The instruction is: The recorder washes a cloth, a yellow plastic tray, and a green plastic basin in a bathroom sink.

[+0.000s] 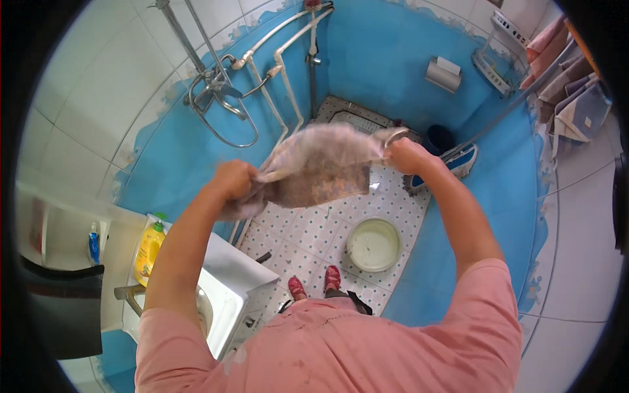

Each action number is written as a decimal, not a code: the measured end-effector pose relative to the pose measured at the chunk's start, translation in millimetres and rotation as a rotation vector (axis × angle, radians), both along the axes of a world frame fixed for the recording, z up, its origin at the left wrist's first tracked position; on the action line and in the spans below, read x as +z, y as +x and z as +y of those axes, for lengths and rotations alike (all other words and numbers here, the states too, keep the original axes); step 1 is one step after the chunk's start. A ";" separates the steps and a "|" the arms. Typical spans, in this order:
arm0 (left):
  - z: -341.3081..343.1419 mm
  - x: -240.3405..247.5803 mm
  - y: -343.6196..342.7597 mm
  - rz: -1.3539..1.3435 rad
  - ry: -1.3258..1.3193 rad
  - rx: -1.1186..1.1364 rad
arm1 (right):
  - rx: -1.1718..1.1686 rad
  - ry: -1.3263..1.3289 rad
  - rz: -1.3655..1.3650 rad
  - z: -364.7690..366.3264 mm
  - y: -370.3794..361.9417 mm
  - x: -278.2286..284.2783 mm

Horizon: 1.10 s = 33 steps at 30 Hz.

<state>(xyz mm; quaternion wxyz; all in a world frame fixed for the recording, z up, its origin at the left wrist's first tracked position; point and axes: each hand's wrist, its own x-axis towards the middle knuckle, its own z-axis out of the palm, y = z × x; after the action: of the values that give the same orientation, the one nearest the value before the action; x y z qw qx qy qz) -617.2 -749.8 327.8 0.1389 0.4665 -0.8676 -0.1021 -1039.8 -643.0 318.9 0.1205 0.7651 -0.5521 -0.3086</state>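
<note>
Stretched between my two hands is a light pinkish-grey cloth (324, 149), blurred by motion, with a darker patterned part hanging below. My left hand (234, 179) is closed on one end, where the fabric bunches and droops. At the opposite end my right hand (409, 157) grips the cloth's edge; a curved greyish shape beside its fingers is too blurred to name. Both arms reach forward, holding the cloth in the air above the tiled floor (308, 229). Below it, in front of my red shoes, stands a pale green basin (374, 245), its inside whitish.
On the left, a white sink (226, 298) carries a yellow pump bottle (150, 252). A shower mixer (219, 92) and white pipes (280, 56) line the blue wall. To the right are a blue brush head (462, 162), a dark bucket (439, 139) and hanging cloths (580, 108).
</note>
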 end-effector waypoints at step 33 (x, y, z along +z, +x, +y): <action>74.8 -64.6 -82.2 0.419 1.276 -0.120 | -1.119 -0.176 -2.480 98.2 46.8 -6.9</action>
<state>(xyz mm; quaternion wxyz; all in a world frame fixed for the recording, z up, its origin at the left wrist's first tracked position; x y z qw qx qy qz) -699.4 -675.0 263.2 -0.0044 0.3787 -0.6164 -0.6903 -993.0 -544.8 312.0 -0.5422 0.2032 -0.5478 0.6038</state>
